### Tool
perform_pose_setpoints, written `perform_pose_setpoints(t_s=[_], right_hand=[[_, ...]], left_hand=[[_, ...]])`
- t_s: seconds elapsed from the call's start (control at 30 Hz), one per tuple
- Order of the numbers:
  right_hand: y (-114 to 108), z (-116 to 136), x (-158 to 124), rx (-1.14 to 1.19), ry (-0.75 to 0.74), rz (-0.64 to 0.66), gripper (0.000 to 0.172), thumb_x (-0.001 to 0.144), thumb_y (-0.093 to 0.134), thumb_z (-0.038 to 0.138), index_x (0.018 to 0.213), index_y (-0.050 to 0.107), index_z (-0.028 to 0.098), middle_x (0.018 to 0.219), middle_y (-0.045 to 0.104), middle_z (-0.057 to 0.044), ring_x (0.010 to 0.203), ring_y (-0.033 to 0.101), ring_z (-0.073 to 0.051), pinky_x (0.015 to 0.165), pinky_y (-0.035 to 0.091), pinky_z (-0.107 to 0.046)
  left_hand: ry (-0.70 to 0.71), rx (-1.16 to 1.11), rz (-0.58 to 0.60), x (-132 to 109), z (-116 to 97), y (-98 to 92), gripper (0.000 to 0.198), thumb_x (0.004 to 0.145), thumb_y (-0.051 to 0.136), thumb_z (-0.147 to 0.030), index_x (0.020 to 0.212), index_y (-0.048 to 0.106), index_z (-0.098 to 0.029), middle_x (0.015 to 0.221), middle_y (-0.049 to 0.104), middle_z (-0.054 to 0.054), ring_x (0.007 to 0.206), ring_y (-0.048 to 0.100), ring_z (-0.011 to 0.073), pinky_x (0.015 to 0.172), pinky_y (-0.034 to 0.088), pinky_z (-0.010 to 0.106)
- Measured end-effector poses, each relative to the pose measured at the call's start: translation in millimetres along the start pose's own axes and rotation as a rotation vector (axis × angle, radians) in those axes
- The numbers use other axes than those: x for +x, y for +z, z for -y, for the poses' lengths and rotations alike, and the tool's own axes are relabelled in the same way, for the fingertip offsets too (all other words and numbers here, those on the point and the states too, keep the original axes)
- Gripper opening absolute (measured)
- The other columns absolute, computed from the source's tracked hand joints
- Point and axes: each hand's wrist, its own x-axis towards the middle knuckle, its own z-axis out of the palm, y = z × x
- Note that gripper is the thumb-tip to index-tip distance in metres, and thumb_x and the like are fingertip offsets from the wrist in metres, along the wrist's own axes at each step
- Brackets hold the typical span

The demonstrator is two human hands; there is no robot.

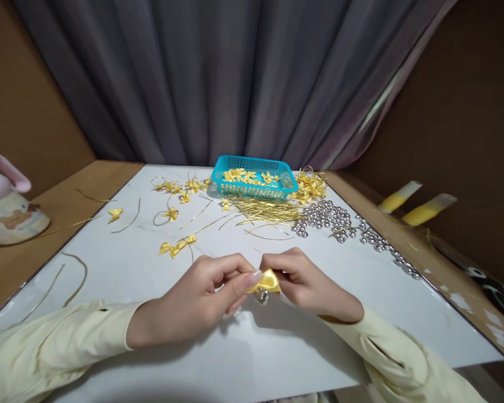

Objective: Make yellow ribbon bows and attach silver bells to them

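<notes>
Right now, the left hand [205, 296] pinches a yellow satin bow [270, 278] between thumb and fingers, a silvery charm [261, 296] hanging just below that grip. The right hand [308, 282] curls against the bow's other end, its exact grip hidden. Beyond both grips on the bench [315, 358] lie gold wire ties [273, 210] and a teal basket [252, 191] of more bows [240, 176].

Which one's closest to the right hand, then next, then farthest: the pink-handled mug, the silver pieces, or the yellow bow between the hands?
Nearest to the right hand first, in the head view:
1. Yellow bow: between both hands.
2. Silver pieces: beyond that hand.
3. Pink-handled mug: far left.
</notes>
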Motion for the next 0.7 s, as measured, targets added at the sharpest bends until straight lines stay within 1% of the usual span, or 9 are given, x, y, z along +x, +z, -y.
perform_pose_setpoints(t_s=[0.17, 0.4, 0.5, 0.6, 0.7], right_hand=[[8, -1, 2, 0.013, 0.011, 0.009, 0.021, 0.071, 0.040, 0.005, 0.057, 0.034, 0.019, 0.048, 0.034, 0.007, 0.046, 0.028, -0.006, 0.045, 0.022, -0.019], [16, -5, 0, 0.024, -0.010, -0.030, 0.020, 0.068, 0.040, 0.004, 0.055, 0.034, 0.019, 0.047, 0.034, 0.007, 0.045, 0.027, -0.006, 0.045, 0.021, -0.020], [18, -7, 0, 0.054, 0.004, -0.025, 0.020, 0.070, 0.042, 0.005, 0.055, 0.038, 0.018, 0.048, 0.034, 0.006, 0.046, 0.028, -0.006, 0.045, 0.021, -0.020], [17, -5, 0, 0.107, 0.044, 0.030, 0.017, 0.078, 0.047, 0.012, 0.061, 0.046, 0.017, 0.050, 0.035, 0.006, 0.046, 0.029, -0.006, 0.046, 0.023, -0.019], [12, -1, -1, 0.183, 0.085, 0.136, 0.012, 0.084, 0.053, 0.023, 0.074, 0.052, 0.016, 0.055, 0.042, 0.006, 0.048, 0.033, -0.006, 0.047, 0.027, -0.019]], left_hand=[[0.008, 0.013, 0.004, 0, 1, 0.8, 0.026, 0.090, 0.044, -0.029, 0.068, 0.050, -0.016, 0.050, 0.041, -0.007, 0.044, 0.035, 0.0055, 0.040, 0.027, 0.017], [0.009, -0.061, 0.021, -1, 2, 2.3, 0.026, 0.090, 0.043, -0.029, 0.067, 0.047, -0.017, 0.048, 0.038, -0.008, 0.042, 0.032, 0.0057, 0.039, 0.025, 0.018], [0.008, -0.116, 0.029, -1, 6, 2.2, 0.025, 0.090, 0.043, -0.030, 0.070, 0.047, -0.017, 0.049, 0.037, -0.009, 0.041, 0.031, 0.0057, 0.040, 0.025, 0.018], [0.018, -0.115, 0.021, 2, 12, 0.7, 0.026, 0.091, 0.042, -0.032, 0.071, 0.048, -0.016, 0.049, 0.038, -0.008, 0.043, 0.031, 0.0058, 0.042, 0.027, 0.018], [0.044, -0.002, -0.042, 5, 15, -2.2, 0.026, 0.090, 0.044, -0.032, 0.071, 0.051, -0.016, 0.052, 0.040, -0.007, 0.045, 0.033, 0.0061, 0.043, 0.028, 0.018]])
